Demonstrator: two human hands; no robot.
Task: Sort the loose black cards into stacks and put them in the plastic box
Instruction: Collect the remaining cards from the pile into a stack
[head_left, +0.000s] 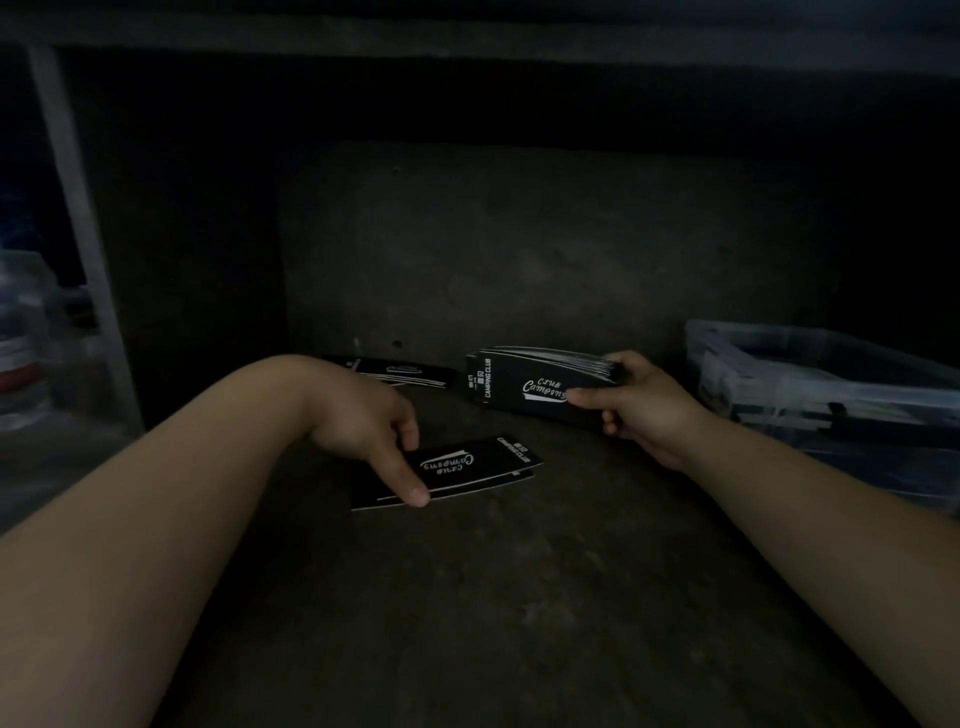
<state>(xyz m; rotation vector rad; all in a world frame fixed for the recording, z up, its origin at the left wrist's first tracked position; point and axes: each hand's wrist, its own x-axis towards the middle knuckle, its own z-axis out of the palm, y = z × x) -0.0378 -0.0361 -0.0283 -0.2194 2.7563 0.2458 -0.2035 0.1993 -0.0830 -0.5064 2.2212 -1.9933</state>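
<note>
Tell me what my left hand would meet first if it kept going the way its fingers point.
The loose cards under it: the left hand points down at them, index fingertip apparently already on their near edge, though the light is dim.

The dark work surface lies bare between the 2 forearms, the widest way in. At mid-surface, 2 overlapping black cards lie flat under the left hand. More loose cards lie behind it at the foot of the back wall, which closes the far side. The right hand holds a card stack between them and the plastic box at the right edge. A post and clear containers block the left, and a shelf board caps the space.
</note>
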